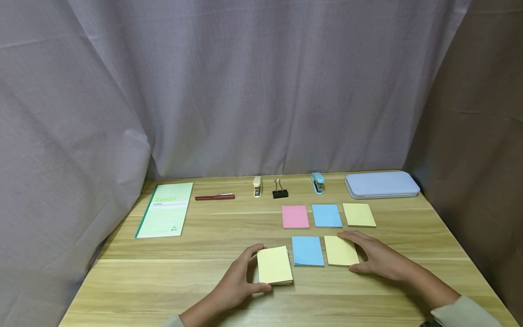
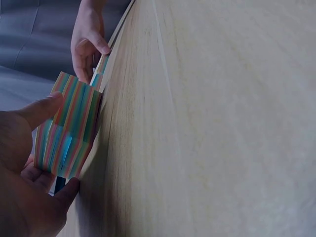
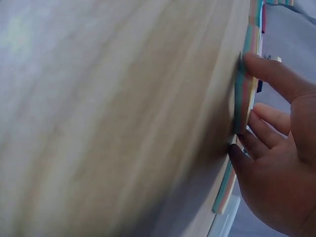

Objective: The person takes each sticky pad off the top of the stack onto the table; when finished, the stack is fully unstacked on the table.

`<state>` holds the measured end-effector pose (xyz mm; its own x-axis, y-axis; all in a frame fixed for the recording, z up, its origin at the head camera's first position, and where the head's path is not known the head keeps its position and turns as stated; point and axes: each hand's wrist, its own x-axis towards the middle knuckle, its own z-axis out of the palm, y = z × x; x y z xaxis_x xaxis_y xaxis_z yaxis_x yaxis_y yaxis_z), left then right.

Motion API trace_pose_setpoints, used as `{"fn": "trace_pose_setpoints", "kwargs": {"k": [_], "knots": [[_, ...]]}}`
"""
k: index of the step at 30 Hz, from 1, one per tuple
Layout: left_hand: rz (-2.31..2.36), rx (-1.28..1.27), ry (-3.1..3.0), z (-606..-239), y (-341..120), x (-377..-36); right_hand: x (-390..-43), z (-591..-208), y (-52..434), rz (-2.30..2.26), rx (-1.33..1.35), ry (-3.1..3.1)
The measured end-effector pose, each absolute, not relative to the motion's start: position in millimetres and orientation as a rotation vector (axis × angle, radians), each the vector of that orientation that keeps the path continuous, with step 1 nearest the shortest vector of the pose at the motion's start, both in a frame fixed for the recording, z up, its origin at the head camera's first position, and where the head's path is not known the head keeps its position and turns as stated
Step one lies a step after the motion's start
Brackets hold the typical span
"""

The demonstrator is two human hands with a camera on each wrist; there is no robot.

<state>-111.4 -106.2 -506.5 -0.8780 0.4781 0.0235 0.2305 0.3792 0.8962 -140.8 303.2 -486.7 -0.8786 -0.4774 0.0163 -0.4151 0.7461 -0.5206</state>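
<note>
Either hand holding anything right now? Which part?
Left hand grips the yellow-topped note stack by its left and near edges. Right hand only touches the other yellow pad at its right edge.

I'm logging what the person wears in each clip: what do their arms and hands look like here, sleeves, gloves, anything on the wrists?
Both hands are bare: no gloves or rings show on the left hand or the right hand. A pale grey-green long sleeve cuff covers the right wrist; a sliver of similar fabric shows at the left forearm. Any wrist-worn item is hidden.
</note>
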Motion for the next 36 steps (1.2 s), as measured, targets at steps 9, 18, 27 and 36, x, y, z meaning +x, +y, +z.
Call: {"fn": "trace_pose_setpoints", "kwargs": {"k": [9,18,27,36], "knots": [[1.501,0.619,2.404,-506,-107,-111,-140,-467,270,-0.871,-0.842,2.777],[1.439,0.637,2.449,-506,-109,-109,-134,-455,209,-0.951,-0.919,2.603],[1.455,0.623,2.4,-509,-110,-110,-129,-460,164,-0.971,-0.947,2.482],[1.448,0.626,2.413,-511,-111,-110,-125,-468,151,-0.973,-0.946,2.586]]}}
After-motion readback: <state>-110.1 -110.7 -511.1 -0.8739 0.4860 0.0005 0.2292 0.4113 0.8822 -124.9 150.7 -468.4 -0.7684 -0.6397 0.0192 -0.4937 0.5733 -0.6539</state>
